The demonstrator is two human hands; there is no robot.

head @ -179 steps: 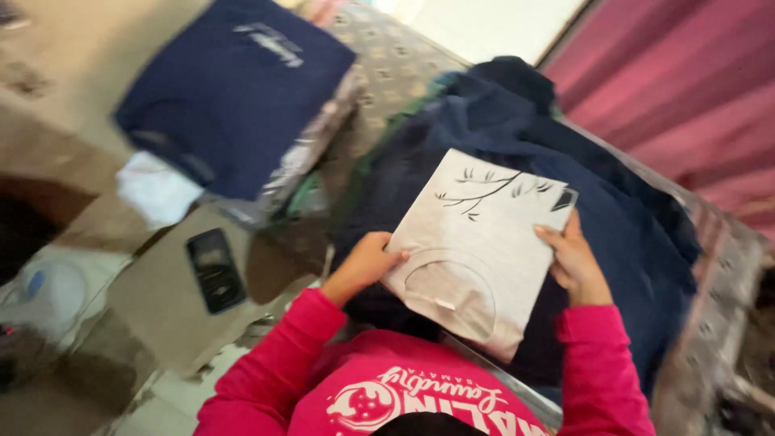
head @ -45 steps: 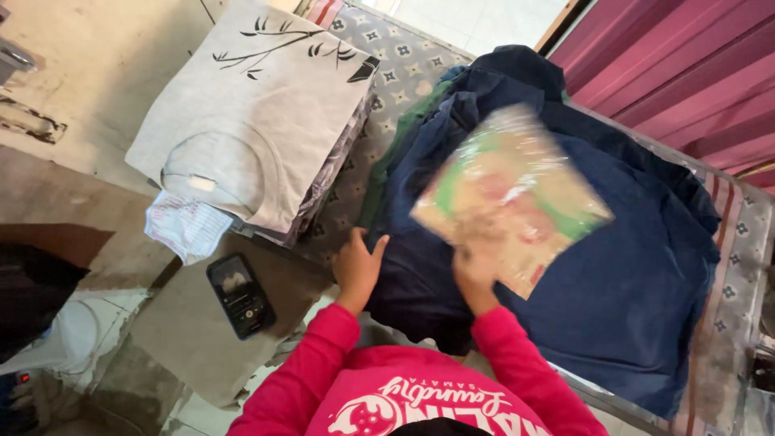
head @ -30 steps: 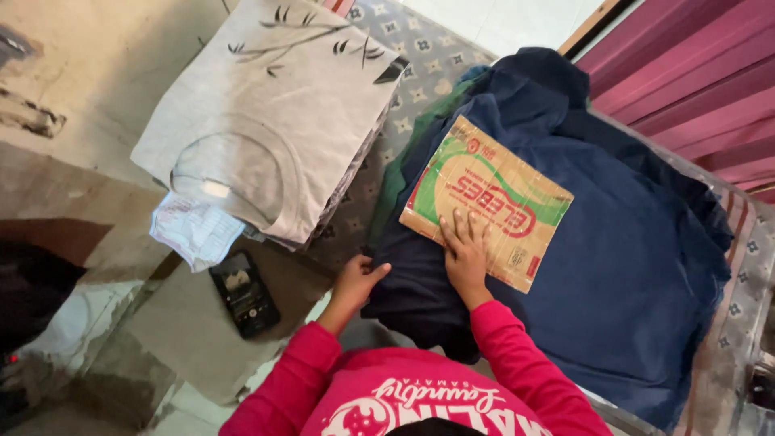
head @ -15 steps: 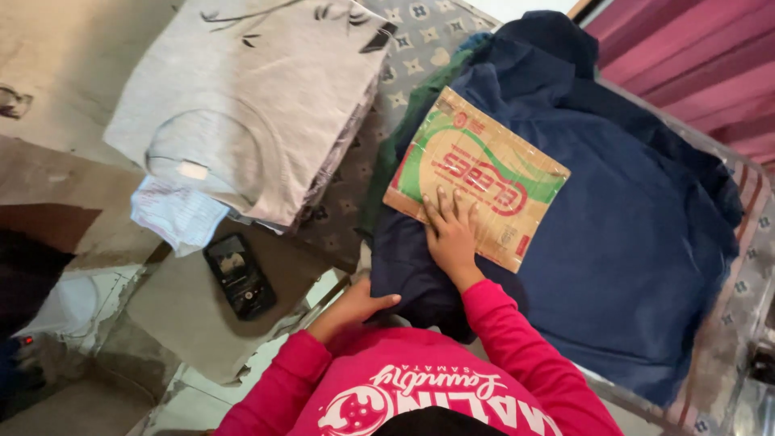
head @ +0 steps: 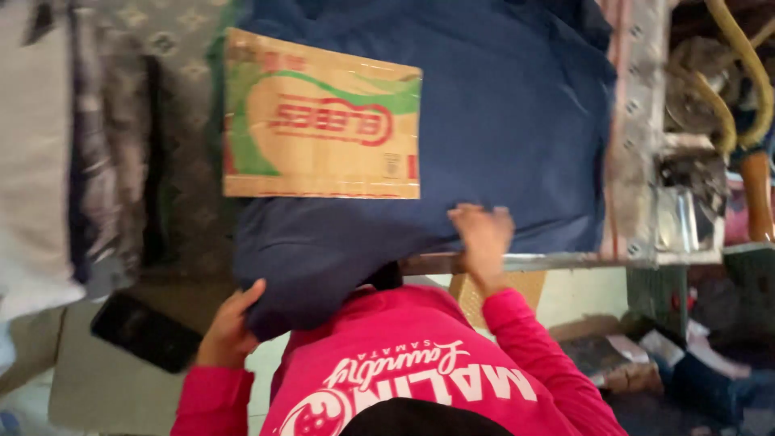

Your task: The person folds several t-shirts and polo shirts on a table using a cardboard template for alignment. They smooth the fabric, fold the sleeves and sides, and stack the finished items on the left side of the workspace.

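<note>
A dark blue garment (head: 500,121) lies spread over the patterned table (head: 638,161). On it rests a flat rectangle of cardboard (head: 323,117) printed green and red. My left hand (head: 230,323) grips the garment's near left edge where it hangs off the table. Near the table's front edge, my right hand (head: 482,234) presses down on the cloth with fingers curled into it. Both arms wear pink sleeves.
A folded grey shirt (head: 36,161) sits on a pile at the far left. A black phone (head: 145,331) lies on a lower surface below it. Yellow hoses (head: 739,73) and clutter fill the right side beyond the table edge.
My right hand has left the cardboard and moved right onto the garment's near edge. My left hand has taken hold of the hanging cloth. The view has swung right.
</note>
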